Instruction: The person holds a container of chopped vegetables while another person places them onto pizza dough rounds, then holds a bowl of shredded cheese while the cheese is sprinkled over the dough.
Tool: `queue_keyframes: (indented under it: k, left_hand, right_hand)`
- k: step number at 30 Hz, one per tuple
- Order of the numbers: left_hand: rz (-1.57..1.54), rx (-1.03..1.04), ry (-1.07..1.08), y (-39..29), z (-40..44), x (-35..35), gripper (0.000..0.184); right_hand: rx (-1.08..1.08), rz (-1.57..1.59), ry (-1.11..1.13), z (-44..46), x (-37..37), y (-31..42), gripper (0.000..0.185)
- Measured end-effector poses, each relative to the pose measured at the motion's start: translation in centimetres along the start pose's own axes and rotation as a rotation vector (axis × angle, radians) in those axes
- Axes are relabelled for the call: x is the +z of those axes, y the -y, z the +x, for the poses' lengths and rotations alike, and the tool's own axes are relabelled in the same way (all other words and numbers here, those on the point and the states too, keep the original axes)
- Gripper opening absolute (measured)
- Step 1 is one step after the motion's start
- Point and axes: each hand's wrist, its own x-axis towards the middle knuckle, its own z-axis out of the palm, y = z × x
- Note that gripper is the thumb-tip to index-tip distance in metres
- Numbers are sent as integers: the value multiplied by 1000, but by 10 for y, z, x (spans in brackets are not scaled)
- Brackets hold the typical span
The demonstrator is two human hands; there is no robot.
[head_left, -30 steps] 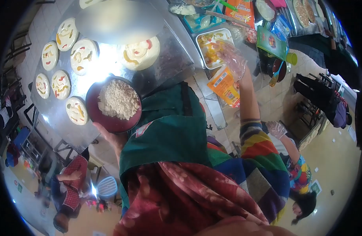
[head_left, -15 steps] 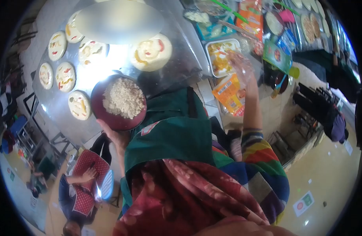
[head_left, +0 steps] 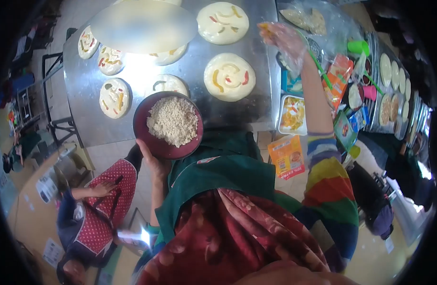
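My left hand [head_left: 154, 165] grips a dark red bowl [head_left: 143, 130] by its near side, thumb up along the wall. Pale, crumbly topping [head_left: 173, 121] is heaped inside. Covered by a clear plastic glove, my right hand [head_left: 288, 40] is raised near the table's right side, fingers closed on orange candied fruit strips [head_left: 266, 29]. Left of that hand lie a flat dough round [head_left: 223, 23] and, closer to me, another dough round [head_left: 229, 77], both topped with coloured strips. Below my right forearm, a white tray [head_left: 292, 132] contains chopped yellow and orange candied fruit [head_left: 293, 113].
More topped dough rounds [head_left: 115, 98] rest on the shiny metal table [head_left: 256, 107]. At right are an orange packet [head_left: 287, 154], a green packet [head_left: 345, 130] and a pink cup [head_left: 369, 92]. A person in a red dotted apron [head_left: 116, 190] is at lower left.
My right hand has moved from the fruit tray up and away over the metal table, with fruit strips in its fingers. The view has shifted; my left hand still holds the bowl.
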Motion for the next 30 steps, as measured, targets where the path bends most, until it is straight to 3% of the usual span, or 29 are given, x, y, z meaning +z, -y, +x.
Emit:
queue_keyframes:
  k: [3,7,10,13,16,19,22,25,28,30]
  left_hand:
    - [-14,38,-23,4,-6,-4,74]
    - [-75,58,-67,8,-14,-11,73]
    - [-122,56,-91,11,-18,-14,74]
    - [-143,40,-121,14,-22,-13,74]
    - [-132,40,-126,12,-24,-13,74]
    - [-134,44,-129,16,-21,-13,73]
    - [-123,53,-139,16,-20,-19,73]
    - [-111,73,-161,22,-14,-19,74]
    - [-103,75,-196,20,-14,-20,74]
    - [-98,80,-200,19,-14,-21,74]
  right_hand:
    - [18,-188,-19,65,23,11,40]
    - [-41,-796,-38,119,50,32,30]
    - [-397,-1356,-138,149,68,25,28]
    - [-263,-1221,-149,130,100,42,25]
    - [-541,-1343,-128,131,105,23,29]
    - [-233,-1218,-34,113,122,37,30]
    - [-511,-1263,-38,123,109,8,31]
    - [-570,-1624,-30,137,101,-33,29]
    - [-322,-1375,1,87,122,-2,28]
    - [-411,-1308,-14,80,116,-17,29]
